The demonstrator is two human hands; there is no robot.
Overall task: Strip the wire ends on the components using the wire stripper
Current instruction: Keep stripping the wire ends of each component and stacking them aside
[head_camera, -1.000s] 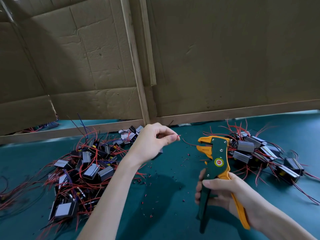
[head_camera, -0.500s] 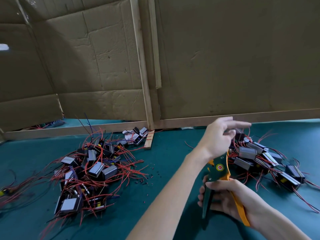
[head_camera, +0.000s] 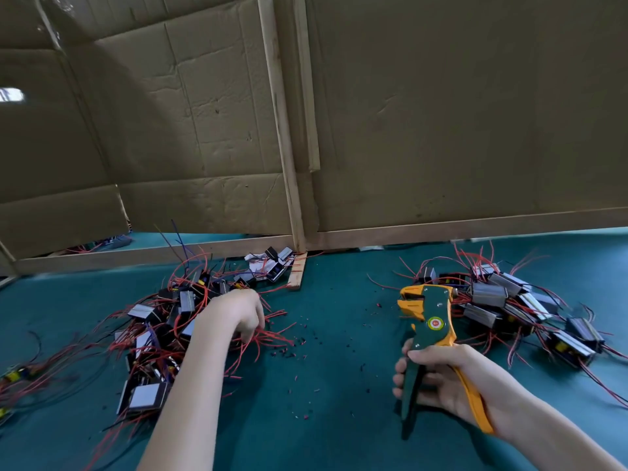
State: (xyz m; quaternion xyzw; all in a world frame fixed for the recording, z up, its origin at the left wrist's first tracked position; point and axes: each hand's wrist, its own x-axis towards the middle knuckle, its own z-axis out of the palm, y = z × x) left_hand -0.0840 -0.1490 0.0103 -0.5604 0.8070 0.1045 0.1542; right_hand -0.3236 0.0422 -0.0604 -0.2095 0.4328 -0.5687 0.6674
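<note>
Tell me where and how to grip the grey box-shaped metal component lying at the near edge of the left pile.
Grip the grey box-shaped metal component across its opposite side walls, coming from above on the near side. Its broad flat face points up and its near edge is exposed, while the tangled pile of components and red wires crowds its far side.

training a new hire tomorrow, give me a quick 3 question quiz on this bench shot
1. True or false: the right hand grips the wire stripper by its handles.
2. The left hand reaches into: A the left pile of components, B a toolbox, C a drawer.
3. What colour are most of the wires?
Key: 1 true; 2 A; 3 red.
</note>
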